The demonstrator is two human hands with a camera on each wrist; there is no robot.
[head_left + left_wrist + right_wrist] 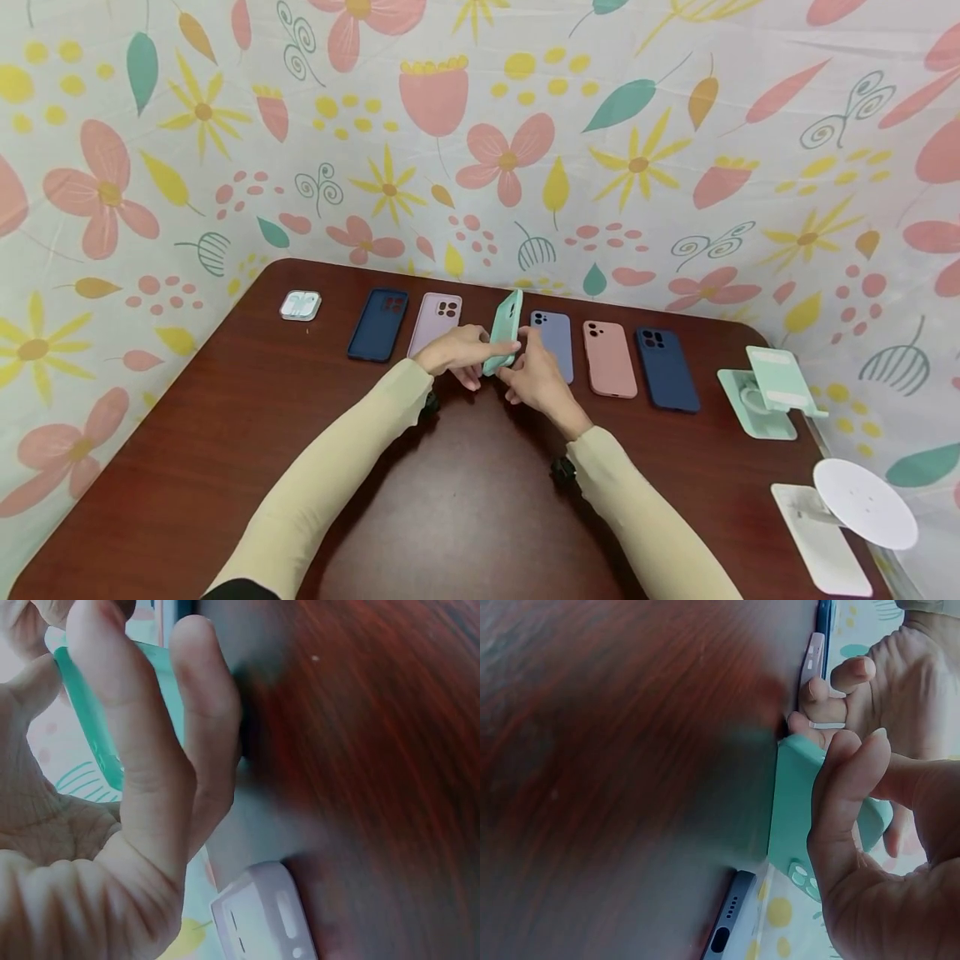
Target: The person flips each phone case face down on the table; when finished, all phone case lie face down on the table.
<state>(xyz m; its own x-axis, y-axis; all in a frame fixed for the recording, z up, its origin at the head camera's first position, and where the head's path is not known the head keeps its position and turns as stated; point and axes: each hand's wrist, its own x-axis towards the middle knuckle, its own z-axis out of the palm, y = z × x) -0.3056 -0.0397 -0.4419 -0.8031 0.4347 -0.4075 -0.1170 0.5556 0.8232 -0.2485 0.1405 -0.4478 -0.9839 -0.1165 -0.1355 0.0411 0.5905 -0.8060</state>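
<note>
A mint green phone case (506,318) is tilted up on its edge between my two hands at the table's middle. My left hand (459,348) grips it at the near left, thumb laid across it. On the right, my right hand (542,377) pinches the same case near its lower end. The right wrist view shows the case's green back (791,799) with camera holes at one end. Its lower edge is at or close to the table top. A lilac case (437,315) lies just left of my hands, and a lavender-blue case (553,337) lies just right.
A dark blue case (377,325) and a boxed pair of earphones (301,306) lie at the left. Rightward are a pink case (611,358) and another navy case (667,371). A mint stand (757,400) and a white stand (821,537) occupy the right edge.
</note>
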